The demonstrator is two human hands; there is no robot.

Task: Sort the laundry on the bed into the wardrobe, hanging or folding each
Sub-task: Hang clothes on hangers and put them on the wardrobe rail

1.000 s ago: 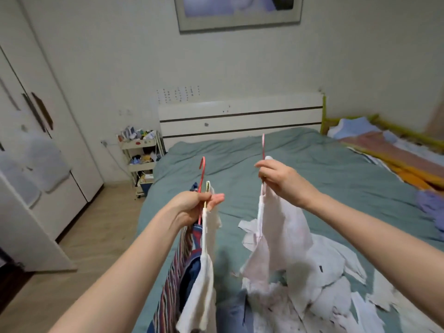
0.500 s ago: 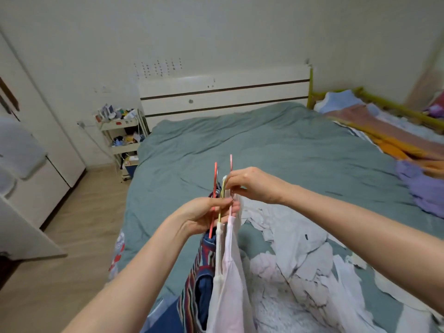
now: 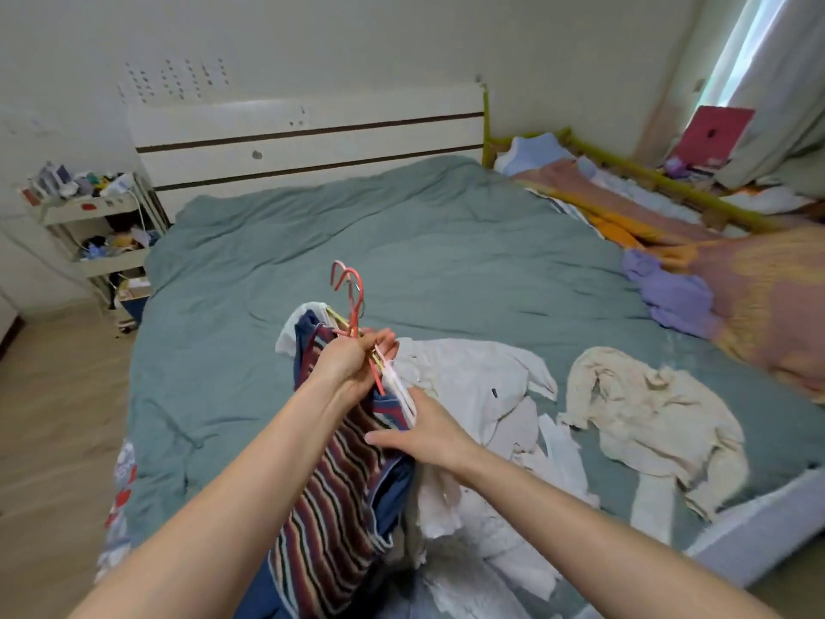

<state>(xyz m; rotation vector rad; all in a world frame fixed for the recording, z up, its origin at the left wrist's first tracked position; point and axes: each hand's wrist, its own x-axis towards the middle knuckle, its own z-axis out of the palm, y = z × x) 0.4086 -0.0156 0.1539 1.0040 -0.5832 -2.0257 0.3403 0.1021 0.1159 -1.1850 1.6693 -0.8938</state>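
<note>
My left hand (image 3: 352, 364) grips a bunch of hangers (image 3: 350, 301), pink, red and yellow, by their necks above the bed. From them hang a striped garment (image 3: 326, 520), a dark blue one and white ones (image 3: 402, 395). My right hand (image 3: 424, 433) lies with straight fingers against the hanging clothes just below the left hand. On the green bedcover (image 3: 402, 243) to the right lie a white shirt (image 3: 482, 382) and a cream garment (image 3: 656, 417), both spread out and crumpled. More white laundry (image 3: 473, 547) is heaped under my right forearm.
A white headboard (image 3: 308, 140) stands against the far wall. A cluttered white trolley (image 3: 89, 216) sits at the bed's left, over wooden floor (image 3: 53, 417). A second bed with a yellow frame (image 3: 647, 176), pink and orange bedding and a purple cloth (image 3: 669, 292) lies at the right.
My right hand has passed its pink hanger with the white garment to the left hand's bunch and dropped to the hanging clothes. The view has swung right and down; the wardrobe is out of sight.
</note>
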